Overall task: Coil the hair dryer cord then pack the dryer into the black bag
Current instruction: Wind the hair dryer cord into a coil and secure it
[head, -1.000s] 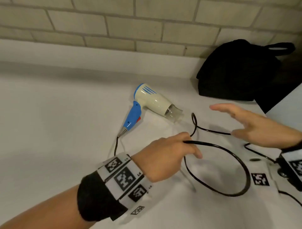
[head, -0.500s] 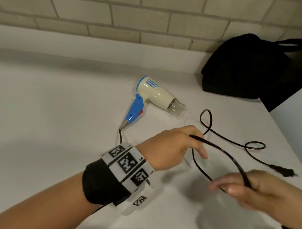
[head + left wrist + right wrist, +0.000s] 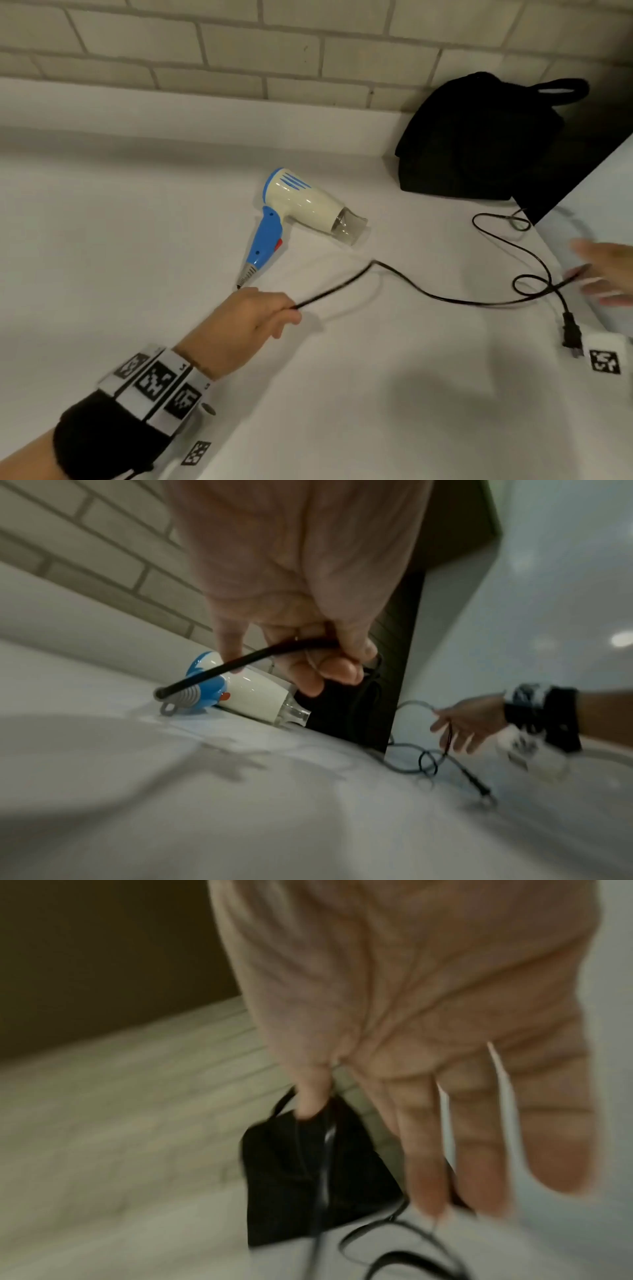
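White table (image 3: 137,240) under a brick wall (image 3: 239,41); cream-and-blue hair dryer (image 3: 305,205) lies flat, left hand (image 3: 243,322) pinching its black cord (image 3: 445,300), blurred right hand (image 3: 606,274) seemingly spread, fingers straight.

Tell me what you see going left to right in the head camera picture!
left hand gripping the cord → hair dryer → black bag → plug → right hand

Dim, warm indoor light throughout; soft shadows fall toward 5 o'clock in the head view. The right wrist view is heavily motion-blurred; the wide-angle edges bend.
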`<state>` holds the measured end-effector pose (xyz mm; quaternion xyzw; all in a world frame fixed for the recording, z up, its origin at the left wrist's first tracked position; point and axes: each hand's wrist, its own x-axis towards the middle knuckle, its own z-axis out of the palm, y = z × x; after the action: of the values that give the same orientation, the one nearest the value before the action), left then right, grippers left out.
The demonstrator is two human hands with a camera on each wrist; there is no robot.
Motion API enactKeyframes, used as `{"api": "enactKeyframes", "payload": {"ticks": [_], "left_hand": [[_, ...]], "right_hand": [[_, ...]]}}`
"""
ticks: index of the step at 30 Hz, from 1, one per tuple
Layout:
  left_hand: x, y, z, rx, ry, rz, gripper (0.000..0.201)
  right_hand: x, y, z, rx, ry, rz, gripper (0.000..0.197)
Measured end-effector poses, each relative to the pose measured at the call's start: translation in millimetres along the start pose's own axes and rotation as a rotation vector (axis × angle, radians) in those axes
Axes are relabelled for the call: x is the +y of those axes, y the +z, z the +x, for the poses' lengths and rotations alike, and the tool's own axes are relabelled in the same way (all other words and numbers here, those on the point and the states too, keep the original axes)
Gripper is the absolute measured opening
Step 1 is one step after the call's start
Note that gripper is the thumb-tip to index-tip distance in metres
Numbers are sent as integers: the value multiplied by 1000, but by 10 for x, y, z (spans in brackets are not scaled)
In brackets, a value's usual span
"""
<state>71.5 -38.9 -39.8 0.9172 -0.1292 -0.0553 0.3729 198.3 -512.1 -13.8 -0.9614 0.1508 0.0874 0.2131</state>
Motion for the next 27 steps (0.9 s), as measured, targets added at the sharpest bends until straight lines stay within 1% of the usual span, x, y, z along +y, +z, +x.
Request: {"api": "enactKeyframes", "payload": {"ticks": [1, 2, 3, 4, 5, 6, 7, 8, 9, 11, 12, 13, 14, 15, 16, 17, 19, 20, 21, 22, 23, 24, 25, 26, 27], "left_hand": [[67, -7, 28, 45, -24, -144, 31], [158, -15, 58, 67, -30, -267, 21], [257, -16, 89, 70, -13, -355, 21], [349, -7, 122, 50, 17, -413, 21], [454, 6, 152, 18, 45, -440, 21], [566, 30, 178, -16, 78, -457, 21], [645, 70, 198, -45, 116, -471, 19], [713, 98, 209, -71, 154, -491, 21], [767, 121, 219, -95, 189, -512, 26], [821, 142, 210, -122, 221, -566, 27], [825, 141, 196, -135, 228, -598, 21], [829, 132, 172, -156, 239, -635, 13], [819, 125, 146, -177, 247, -674, 12], [793, 128, 124, -192, 256, -709, 20], [772, 131, 116, -201, 265, -738, 26], [761, 131, 118, -198, 271, -754, 29], [775, 138, 142, -164, 298, -761, 29], [779, 144, 164, -133, 313, -763, 27], [782, 141, 188, -96, 313, -775, 24], [771, 143, 217, -46, 302, -789, 22], [754, 144, 246, 13, 291, -801, 20], [744, 142, 281, 76, 281, -810, 15], [743, 138, 310, 131, 262, -821, 11], [740, 140, 343, 176, 231, -843, 9], [738, 147, 371, 202, 196, -866, 13]], "right_hand": [[-318, 49, -273, 9, -63, -227, 80], [-561, 137, -435, 50, -80, -318, 92], [-699, 196, -554, 123, -173, -391, 89], [-865, 277, -711, 196, -293, -327, 76], [-1053, 389, -907, 203, -463, -243, 66], [-1247, 547, -1092, 165, -652, -186, 70], [-1431, 687, -1231, 120, -826, -165, 81], [-1574, 807, -1301, 74, -950, -156, 87], [-1639, 924, -1312, 36, -993, -123, 85], [-1644, 1099, -1202, 10, -953, 9, 66], [-1655, 1143, -1151, -4, -903, 128, 55], [-1668, 1187, -1127, -55, -849, 242, 40], [-1675, 1235, -1126, -175, -796, 373, 27], [-1676, 1280, -1124, -306, -757, 485, 22], [-1684, 1325, -1134, -395, -747, 546, 22], [-1697, 1370, -1157, -445, -742, 573, 21], [-1737, 1416, -1230, -512, -718, 677, 15], [-1759, 1426, -1261, -515, -700, 722, 13], [-1763, 1450, -1274, -496, -673, 714, 18], [-1785, 1454, -1303, -465, -622, 637, 26], [-1780, 1458, -1322, -455, -576, 511, 30], [-1767, 1443, -1353, -452, -559, 319, 34], [-1770, 1411, -1409, -432, -580, 91, 35], [-1782, 1389, -1470, -391, -644, -134, 34], [-1810, 1374, -1560, -341, -720, -276, 32]]}}
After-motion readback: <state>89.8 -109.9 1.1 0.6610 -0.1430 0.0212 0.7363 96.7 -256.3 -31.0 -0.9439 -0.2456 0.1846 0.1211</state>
